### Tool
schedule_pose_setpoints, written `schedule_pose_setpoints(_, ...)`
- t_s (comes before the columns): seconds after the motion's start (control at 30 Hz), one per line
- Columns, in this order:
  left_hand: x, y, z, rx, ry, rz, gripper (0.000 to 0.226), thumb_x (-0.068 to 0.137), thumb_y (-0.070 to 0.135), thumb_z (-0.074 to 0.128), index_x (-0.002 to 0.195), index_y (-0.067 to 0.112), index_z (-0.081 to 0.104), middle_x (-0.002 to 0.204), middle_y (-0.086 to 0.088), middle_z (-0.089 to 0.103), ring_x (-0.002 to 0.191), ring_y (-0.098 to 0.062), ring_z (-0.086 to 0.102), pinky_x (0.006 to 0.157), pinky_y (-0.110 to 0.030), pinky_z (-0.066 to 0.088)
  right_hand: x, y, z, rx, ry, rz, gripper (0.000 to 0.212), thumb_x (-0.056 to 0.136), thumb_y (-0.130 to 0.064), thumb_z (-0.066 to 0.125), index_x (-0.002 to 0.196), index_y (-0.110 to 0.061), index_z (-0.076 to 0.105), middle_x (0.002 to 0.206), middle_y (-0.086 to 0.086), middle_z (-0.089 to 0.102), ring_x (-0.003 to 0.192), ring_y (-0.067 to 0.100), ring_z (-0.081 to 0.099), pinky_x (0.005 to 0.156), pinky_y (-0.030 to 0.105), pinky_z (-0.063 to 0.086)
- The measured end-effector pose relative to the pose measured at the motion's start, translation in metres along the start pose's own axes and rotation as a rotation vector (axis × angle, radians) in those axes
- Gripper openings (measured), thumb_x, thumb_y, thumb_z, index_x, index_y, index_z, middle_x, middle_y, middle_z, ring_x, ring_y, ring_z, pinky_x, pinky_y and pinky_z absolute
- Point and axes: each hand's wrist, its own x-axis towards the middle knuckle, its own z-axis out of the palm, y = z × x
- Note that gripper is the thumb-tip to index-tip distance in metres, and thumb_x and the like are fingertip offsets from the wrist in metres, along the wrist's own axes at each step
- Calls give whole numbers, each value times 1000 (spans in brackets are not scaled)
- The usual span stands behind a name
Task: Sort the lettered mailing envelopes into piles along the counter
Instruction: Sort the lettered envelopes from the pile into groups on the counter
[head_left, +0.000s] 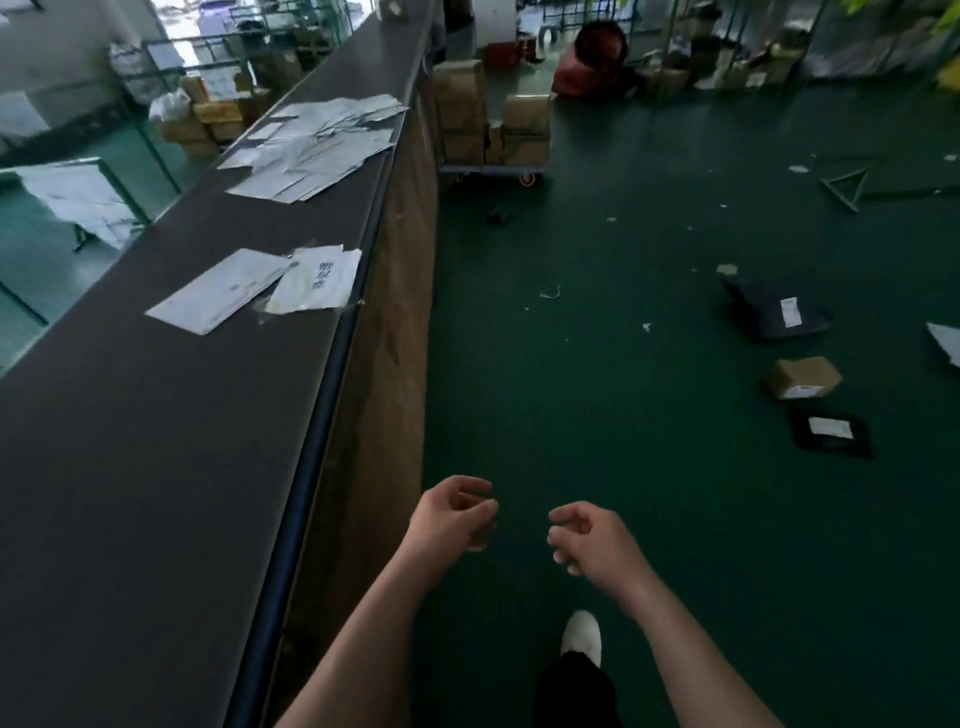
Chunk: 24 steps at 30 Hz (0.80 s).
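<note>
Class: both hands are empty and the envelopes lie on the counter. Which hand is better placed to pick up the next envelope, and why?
Probably the left hand. The counter runs along the person's left, so that hand hangs nearer its edge and the near envelopes. The right hand would have to cross the body.

The counter (130, 441) has a smooth, matt dark top above a rough wood-like front; near its far edge lie pale paper envelopes (317, 148), one clear-plastic-wrapped (314, 280).
</note>
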Motion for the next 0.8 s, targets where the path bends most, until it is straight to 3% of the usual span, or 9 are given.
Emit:
schedule_pose_setpoints(0.13,98,92,15,61,-7,60,24,95,14,70,118,13,64,98,-12,72,85,-22,73,73,-34,63,95,-53,-53,-32,-29,13,13,92,-22,65,104,-26,67,88,5,75,78,17,71,74,39,59)
schedule_pose_setpoints(0.27,175,161,6,67,26,114,23,94,16,71,117,17,65,97,-6,73,83,-20,73,71,-30,63,185,-132,-90,-73,-37,-68,13,94,-25,64,106,-27,67,88,0,74,81,14,72,72,33,57)
schedule_pose_setpoints(0.43,273,192,-27,-25,84,69,20,94,17,72,114,19,68,99,-7,74,88,-25,75,77,-40,64,290,-203,-99,-172,-86,-169,13,97,-25,67,110,-27,68,91,-5,73,72,6,69,66,22,51)
schedule_pose_setpoints(0.67,448,233,-103,-288,249,23,18,94,13,71,112,16,68,100,-10,75,86,-24,75,74,-36,63,484,-316,-81,-344,-141,-225,18,98,-27,67,116,-28,67,103,-9,69,91,9,69,79,28,59)
schedule_pose_setpoints(0.8,549,288,-156,-316,238,8,20,94,17,71,113,17,66,103,-9,74,90,-24,74,71,-32,60,582,-397,-77,-380,-157,-238,19,99,-29,66,118,-29,65,106,-10,68,92,8,69,81,28,59)
